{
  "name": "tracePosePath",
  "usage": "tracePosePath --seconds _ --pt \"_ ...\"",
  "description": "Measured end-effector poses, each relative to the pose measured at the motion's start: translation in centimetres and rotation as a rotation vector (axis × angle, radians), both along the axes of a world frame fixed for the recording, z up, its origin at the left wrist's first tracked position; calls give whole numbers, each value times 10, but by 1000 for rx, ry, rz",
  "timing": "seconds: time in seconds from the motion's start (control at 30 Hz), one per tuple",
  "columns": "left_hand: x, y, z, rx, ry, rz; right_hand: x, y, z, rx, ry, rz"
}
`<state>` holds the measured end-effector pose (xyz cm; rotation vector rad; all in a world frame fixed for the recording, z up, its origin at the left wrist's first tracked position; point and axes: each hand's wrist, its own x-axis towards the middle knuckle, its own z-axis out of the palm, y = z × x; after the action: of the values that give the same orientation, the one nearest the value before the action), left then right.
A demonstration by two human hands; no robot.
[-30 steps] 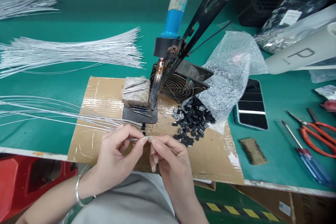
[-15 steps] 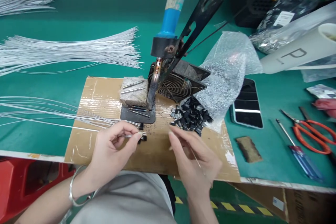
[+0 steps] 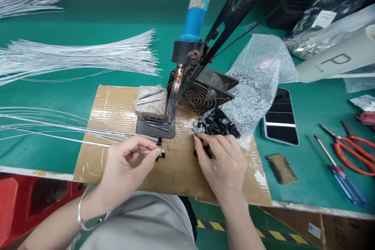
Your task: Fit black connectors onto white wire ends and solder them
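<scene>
left hand point(image 3: 129, 160): lower centre-left of frame, fingers pinched together on a thin silver wire point(image 3: 73, 140); wire end sits at the fingertips, a small black part just beside them on the cardboard sheet point(image 3: 117, 105).
right hand point(image 3: 222, 160): centre frame, fingertips closed down into the pile of small black parts point(image 3: 216, 125); cannot tell if one is actually gripped. A fine wire strand trails along the wrist.
parts pile: spills from the bubble-wrap bag point(image 3: 254, 82), centre-right on the cardboard sheet, just below the fan grille point(image 3: 196, 95).
soldering iron point(image 3: 190, 35): blue handle, clamped in a stand, tip pointing down at the dark plate point(image 3: 155, 129) above the left hand.
step, as I read it: picking one black part to mate with the held wire end.
next move needs: isolate a single part from the pile, orient it, bring it to the wire tip without losing the pinch.
surface: green; scissors point(image 3: 351, 148), screwdriver point(image 3: 340, 172), phone point(image 3: 279, 117) at right; wire bundles point(image 3: 73, 58) upper left.
</scene>
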<state>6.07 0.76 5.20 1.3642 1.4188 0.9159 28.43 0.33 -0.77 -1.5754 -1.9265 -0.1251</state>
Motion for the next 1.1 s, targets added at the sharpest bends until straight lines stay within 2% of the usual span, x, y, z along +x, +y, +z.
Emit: tracePosePath --seconds 0.07,0.17,0.23,0.33,0.47,0.63,0.87,1.1 --pt "1 2 2 4 -11 6 -6 -3 5 -30 161 -70" --pt "2 4 3 13 -12 6 -19 -13 16 -234 711 -205" --pt "1 4 4 18 4 5 -28 -19 24 -380 1068 -201" --pt "1 4 4 19 19 4 -39 -24 32 -440 1338 -165" --pt "1 3 3 -1 24 0 -48 -23 35 -473 1416 -66" --pt "0 4 5 -16 25 -27 -62 -22 43 -488 1452 -157" --pt "-3 4 5 -83 -108 -95 -68 -22 45 -591 1509 -49" --pt "-1 8 4 -90 -132 -85 -73 -21 44 -629 1580 -66"
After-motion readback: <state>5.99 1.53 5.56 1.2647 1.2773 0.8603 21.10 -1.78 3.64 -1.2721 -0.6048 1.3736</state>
